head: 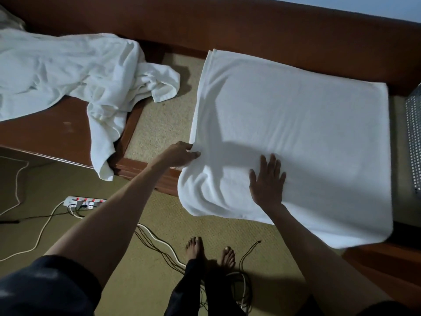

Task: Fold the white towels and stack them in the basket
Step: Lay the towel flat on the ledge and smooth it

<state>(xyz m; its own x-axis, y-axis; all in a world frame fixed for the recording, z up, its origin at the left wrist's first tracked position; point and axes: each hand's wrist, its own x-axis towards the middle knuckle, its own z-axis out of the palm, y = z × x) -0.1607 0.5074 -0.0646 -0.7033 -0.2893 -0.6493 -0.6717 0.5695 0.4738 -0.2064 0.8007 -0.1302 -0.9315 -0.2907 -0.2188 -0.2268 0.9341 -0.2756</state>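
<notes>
Mid-fold. Pinching left edge of doubled white towel (296,133) with left hand (182,153); pressing it flat under right hand (267,179), fingers spread. Left of the pinch: crumpled towels (68,69), not yet folded. Far right of the palm: perforated basket (413,137), contents out of view.

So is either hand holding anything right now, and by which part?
The left hand pinches the folded white towel at its left edge. The right hand holds nothing; it lies flat on the towel.
</notes>
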